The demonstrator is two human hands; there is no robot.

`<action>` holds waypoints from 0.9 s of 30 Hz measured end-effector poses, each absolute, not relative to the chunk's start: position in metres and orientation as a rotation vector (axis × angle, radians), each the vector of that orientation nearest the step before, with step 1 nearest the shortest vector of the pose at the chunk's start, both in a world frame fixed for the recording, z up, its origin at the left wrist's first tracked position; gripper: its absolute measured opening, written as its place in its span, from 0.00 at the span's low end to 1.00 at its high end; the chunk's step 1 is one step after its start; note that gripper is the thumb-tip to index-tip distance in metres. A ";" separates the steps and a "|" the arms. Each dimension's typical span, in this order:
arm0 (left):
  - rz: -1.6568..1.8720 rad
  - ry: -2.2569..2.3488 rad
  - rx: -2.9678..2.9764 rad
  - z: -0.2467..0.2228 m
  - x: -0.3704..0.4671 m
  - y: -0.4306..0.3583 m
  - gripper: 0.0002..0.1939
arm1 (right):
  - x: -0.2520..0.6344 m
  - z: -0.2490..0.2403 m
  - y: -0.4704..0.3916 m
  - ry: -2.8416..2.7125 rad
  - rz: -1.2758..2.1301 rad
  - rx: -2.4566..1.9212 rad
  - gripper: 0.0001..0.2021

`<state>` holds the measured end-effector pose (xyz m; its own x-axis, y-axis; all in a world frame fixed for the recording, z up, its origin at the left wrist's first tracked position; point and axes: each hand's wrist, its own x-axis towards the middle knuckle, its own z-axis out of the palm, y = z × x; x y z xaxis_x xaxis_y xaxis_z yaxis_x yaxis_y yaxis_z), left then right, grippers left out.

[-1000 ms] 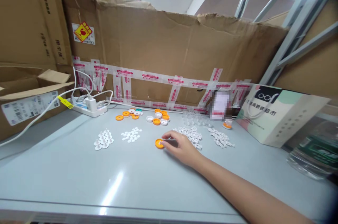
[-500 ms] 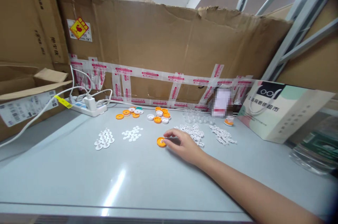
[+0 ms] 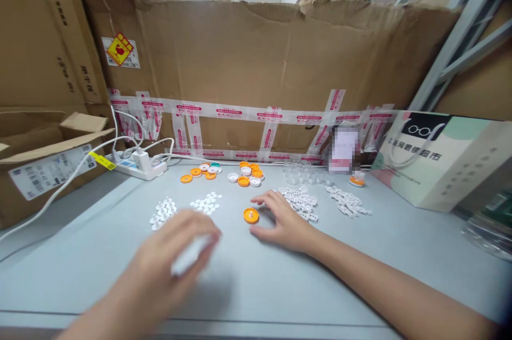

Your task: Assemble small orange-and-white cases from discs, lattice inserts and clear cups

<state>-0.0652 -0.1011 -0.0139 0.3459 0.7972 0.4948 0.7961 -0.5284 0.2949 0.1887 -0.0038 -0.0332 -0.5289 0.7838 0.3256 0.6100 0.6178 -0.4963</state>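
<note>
One orange dish point(image 3: 251, 221) holds one white piece point(image 3: 251, 214). The right hand point(image 3: 285, 224) spreads beside it; the left hand point(image 3: 160, 262) is blurred, grip unclear.

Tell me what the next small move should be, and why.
I'd probably close the right hand lightly on the lone orange disc to steady it. That hand is open beside the disc, which lies on the table with a small white piece at its middle. The left hand is raised nearby, too blurred to tell whether it holds anything.

One of the hands point(image 3: 160, 261), the left, blurred; bottle point(image 3: 493, 229) cropped at right
</note>
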 end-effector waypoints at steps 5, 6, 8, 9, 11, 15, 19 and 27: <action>0.591 1.791 2.481 -0.008 -0.092 -0.036 0.11 | 0.187 -0.035 -0.002 -2.361 0.419 -1.133 0.22; 0.534 1.826 2.474 -0.012 -0.097 -0.030 0.11 | 0.187 -0.035 -0.002 -2.365 0.414 -1.124 0.21; 0.463 1.860 2.485 -0.019 -0.102 -0.023 0.12 | 0.186 -0.035 -0.002 -2.372 0.402 -1.111 0.20; 0.439 1.857 2.500 -0.022 -0.103 -0.021 0.13 | 0.186 -0.035 -0.002 -2.374 0.395 -1.111 0.20; 0.420 1.820 2.536 -0.024 -0.103 -0.021 0.14 | 0.186 -0.035 -0.002 -2.379 0.386 -1.114 0.19; 0.434 1.721 2.588 -0.024 -0.098 -0.022 0.17 | 0.185 -0.035 -0.002 -2.390 0.393 -1.101 0.16; 0.423 1.744 2.603 -0.025 -0.095 -0.022 0.17 | 0.185 -0.035 0.000 -2.378 0.414 -1.115 0.14; 0.536 1.680 2.566 -0.027 -0.090 -0.014 0.16 | 0.186 -0.036 0.003 -2.355 0.460 -1.122 0.16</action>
<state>-0.0902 -0.0144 -0.0269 0.3586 0.8941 0.2685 0.8844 -0.4174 0.2087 0.1856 0.0029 -0.0359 -0.5434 0.7906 0.2824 0.6259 0.6057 -0.4912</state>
